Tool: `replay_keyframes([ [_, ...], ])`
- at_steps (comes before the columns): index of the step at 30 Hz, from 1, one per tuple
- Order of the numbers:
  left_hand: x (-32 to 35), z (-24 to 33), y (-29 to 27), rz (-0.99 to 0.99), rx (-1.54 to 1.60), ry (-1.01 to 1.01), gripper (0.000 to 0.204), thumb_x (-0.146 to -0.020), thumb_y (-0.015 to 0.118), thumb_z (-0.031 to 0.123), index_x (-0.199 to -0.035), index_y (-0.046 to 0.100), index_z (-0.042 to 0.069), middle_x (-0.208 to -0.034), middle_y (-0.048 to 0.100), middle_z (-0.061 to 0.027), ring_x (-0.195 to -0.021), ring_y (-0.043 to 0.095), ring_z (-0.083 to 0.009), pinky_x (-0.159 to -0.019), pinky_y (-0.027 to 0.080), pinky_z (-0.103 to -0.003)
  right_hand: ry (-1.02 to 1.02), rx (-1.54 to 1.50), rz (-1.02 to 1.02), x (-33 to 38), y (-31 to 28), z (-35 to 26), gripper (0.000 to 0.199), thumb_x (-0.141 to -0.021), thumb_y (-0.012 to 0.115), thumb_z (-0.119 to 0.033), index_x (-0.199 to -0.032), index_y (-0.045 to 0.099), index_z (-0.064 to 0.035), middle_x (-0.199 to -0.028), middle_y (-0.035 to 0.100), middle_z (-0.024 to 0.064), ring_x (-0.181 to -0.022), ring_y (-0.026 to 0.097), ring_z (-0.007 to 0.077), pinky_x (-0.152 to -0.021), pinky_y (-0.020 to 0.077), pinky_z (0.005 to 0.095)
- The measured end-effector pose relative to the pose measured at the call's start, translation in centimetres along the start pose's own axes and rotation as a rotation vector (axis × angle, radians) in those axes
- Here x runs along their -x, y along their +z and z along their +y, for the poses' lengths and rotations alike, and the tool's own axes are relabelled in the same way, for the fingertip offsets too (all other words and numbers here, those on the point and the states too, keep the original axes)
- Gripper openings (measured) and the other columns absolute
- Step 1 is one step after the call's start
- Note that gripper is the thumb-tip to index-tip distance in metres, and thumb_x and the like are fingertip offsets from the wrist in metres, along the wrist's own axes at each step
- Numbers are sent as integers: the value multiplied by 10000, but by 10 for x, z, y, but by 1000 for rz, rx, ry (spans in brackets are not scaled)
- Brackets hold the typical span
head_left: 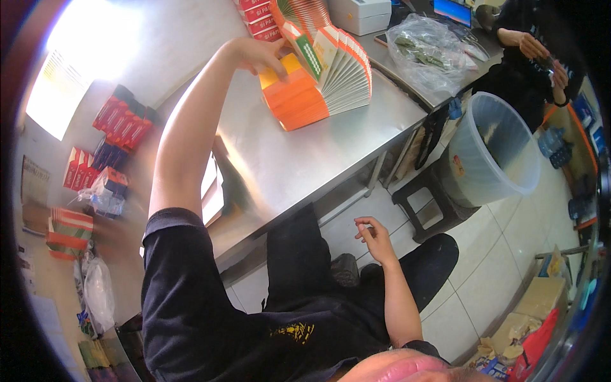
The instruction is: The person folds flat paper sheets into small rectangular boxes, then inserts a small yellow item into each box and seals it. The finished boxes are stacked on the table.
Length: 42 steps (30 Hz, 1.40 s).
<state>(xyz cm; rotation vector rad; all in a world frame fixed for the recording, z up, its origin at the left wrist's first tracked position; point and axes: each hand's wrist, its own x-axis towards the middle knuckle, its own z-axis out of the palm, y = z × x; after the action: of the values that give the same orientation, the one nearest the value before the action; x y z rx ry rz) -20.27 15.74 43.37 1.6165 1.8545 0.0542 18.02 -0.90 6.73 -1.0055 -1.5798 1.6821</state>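
Across the metal table, my left hand [262, 56] reaches to the far side, its fingers wrapped over the end of a stack of flat orange cartons [294, 95]. The stack has a yellow end and rests on the tabletop. To its right the cartons spread like a fan, their pale edges [349, 79] showing. Some fingertips are hidden behind a carton with a green panel [308, 56]. My right hand [375, 240] hangs over my lap below the table edge, its fingers loosely bent and apart, with nothing in them.
The metal table [331, 149] has a sharp front edge. Red boxes [259, 16] and a white printer [361, 15] stand at the back. A plastic bag of leaves [425, 48] lies right. A clear tub [474, 149] sits on a dark stool [423, 200], near another person [531, 54].
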Motion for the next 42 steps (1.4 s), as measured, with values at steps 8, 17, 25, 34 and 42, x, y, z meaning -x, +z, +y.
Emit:
replay_keyframes([
  [8,-40,-39,13,270,-37,202,1169,-658,903,360,-1538,204,38,-1501,441,-198,-1384,429,-322,-1133,363,-448,0,73,-70,-4,12,-2,301,-986,657,-261,-1163,666,-18,-1039,699,82,-788,675,150,-693,514,287],
  [17,-39,23,64,457,-150,328,1294,-537,927,583,-1502,293,-2,-1408,539,-218,-1311,531,-339,-1104,415,-386,-12,126,-48,-6,6,6,300,-969,665,-246,-1163,670,-17,-1067,697,106,-796,658,163,-722,518,303],
  [25,-108,9,54,220,-328,211,1343,-568,769,811,-1548,273,38,-1466,496,-234,-1355,489,-354,-1126,380,-426,-25,175,-47,-4,11,9,311,-966,667,-263,-1168,673,-28,-1059,699,98,-813,654,172,-726,518,305],
  [34,-133,56,74,53,-752,-128,1123,-547,772,844,-1437,553,197,-1433,573,-97,-1318,531,-377,-1074,419,-605,60,246,-99,-9,13,10,325,-978,655,-284,-1197,670,-45,-1044,694,106,-828,660,186,-734,526,317],
  [42,-104,73,91,315,-750,-68,999,-631,790,738,-1417,573,160,-1445,553,-107,-1345,490,-390,-1030,292,-805,74,245,-109,-5,9,15,359,-998,628,-312,-1211,661,-24,-1049,690,106,-814,665,177,-710,527,306],
])
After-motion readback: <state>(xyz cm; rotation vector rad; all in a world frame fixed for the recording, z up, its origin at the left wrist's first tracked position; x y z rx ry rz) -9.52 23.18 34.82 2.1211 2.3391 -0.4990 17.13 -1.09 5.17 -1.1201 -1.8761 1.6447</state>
